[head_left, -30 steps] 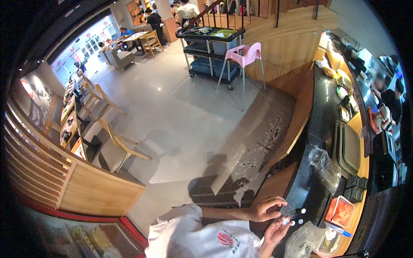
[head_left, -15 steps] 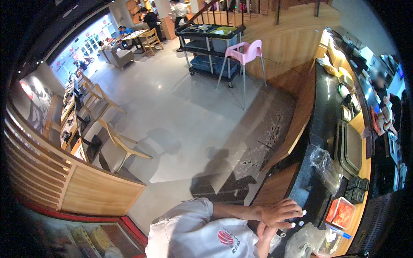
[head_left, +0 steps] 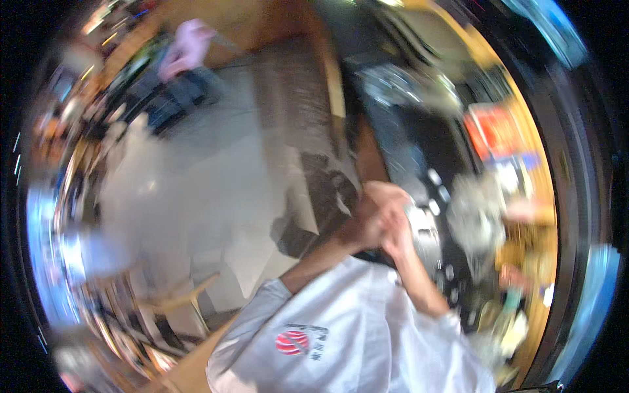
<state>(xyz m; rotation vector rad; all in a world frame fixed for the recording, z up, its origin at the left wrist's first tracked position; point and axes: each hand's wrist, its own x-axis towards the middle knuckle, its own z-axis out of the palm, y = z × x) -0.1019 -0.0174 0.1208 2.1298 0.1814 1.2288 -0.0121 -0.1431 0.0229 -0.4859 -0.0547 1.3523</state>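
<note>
The fingers are blurred by motion; the left hand (head_left: 376,203) and the right hand (head_left: 396,230) are brought together, one overlapping the other, and whether anything is grasped between them cannot be told. Just beside them, on the right, small white pieces (head_left: 434,176) are seen in a loose row on the black countertop (head_left: 403,141); their exact kind is obscured by blur. Farther right, a crumpled translucent plastic bag (head_left: 475,216) is laid on the counter, and beyond it a container of orange-red food (head_left: 495,131) is placed. Clear plastic wrapping (head_left: 390,85) is left ahead of the hands, near dark trays (head_left: 439,33). A white shirt (head_left: 360,321) is worn below the forearms. Well apart, across the grey floor (head_left: 196,190), a pink chair (head_left: 189,49) is seen.
</note>
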